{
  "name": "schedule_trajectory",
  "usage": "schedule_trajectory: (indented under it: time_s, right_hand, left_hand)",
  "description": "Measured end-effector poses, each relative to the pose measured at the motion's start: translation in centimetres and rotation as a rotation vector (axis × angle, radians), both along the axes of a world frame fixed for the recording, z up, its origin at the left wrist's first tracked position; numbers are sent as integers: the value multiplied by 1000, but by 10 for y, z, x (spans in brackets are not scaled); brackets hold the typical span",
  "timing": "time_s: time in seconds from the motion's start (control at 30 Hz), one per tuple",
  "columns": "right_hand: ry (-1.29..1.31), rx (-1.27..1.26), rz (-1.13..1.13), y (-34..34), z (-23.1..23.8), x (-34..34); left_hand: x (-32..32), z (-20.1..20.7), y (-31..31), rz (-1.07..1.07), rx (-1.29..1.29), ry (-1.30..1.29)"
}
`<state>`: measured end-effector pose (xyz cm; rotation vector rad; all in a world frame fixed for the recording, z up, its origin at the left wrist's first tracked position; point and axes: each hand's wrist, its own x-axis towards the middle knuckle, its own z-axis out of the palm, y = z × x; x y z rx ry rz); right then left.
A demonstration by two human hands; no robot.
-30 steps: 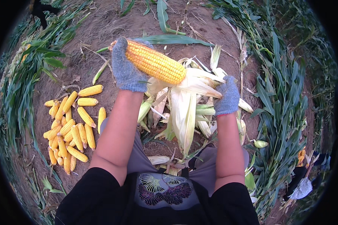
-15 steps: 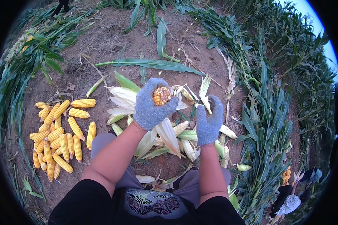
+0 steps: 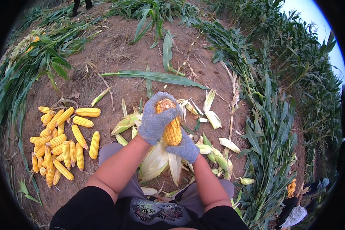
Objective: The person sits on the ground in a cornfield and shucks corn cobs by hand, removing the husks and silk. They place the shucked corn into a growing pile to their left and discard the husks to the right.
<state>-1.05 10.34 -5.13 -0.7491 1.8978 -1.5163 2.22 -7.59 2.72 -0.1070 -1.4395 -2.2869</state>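
An ear of corn (image 3: 173, 132) is held up over my lap, its yellow kernels bare and its damaged top end brownish. My left hand (image 3: 155, 122), in a grey knit glove, wraps round the upper part of the ear. Lower down, my right hand (image 3: 186, 148), gloved alike, closes at the base of the ear, where the pale husk (image 3: 154, 163) hangs peeled back. Part of that grip is hidden behind the ear and husk. Several unhusked ears (image 3: 217, 158) and loose husk pieces (image 3: 214, 119) lie around my hands.
A pile of husked yellow ears (image 3: 57, 142) lies on the soil to my left. Cut green stalks (image 3: 272, 142) line the right side, with standing corn (image 3: 306, 57) beyond. A long leaf (image 3: 161, 77) lies ahead. Another person's legs (image 3: 81, 5) show at the far left.
My right hand has come from apart on the right to the base of the ear and closed there. The ear, in my left hand, now shows more of its kernelled side.
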Motion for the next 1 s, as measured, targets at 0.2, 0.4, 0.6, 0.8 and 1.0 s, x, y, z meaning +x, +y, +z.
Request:
schedule_trajectory:
  time_s: [0.2, 0.4, 0.6, 0.8, 1.0]
  right_hand:
    - [-52, 81, 6, -3, -9, 10]
    - [279, 316, 26, -9, -8, 14]
    - [504, 276, 71, -5, -67, 12]
    - [508, 258, 67, 4, -84, 15]
    - [685, 524, 21, 5, -66, 9]
  left_hand:
    - [-1, 1, 1, -70, 53, 12]
    - [-1, 2, 11, -48, -78, -2]
    - [9, 8, 31, 103, -526, 22]
    - [28, 9, 67, 40, -1056, 271]
    - [1, 11, 52, 50, -788, -89]
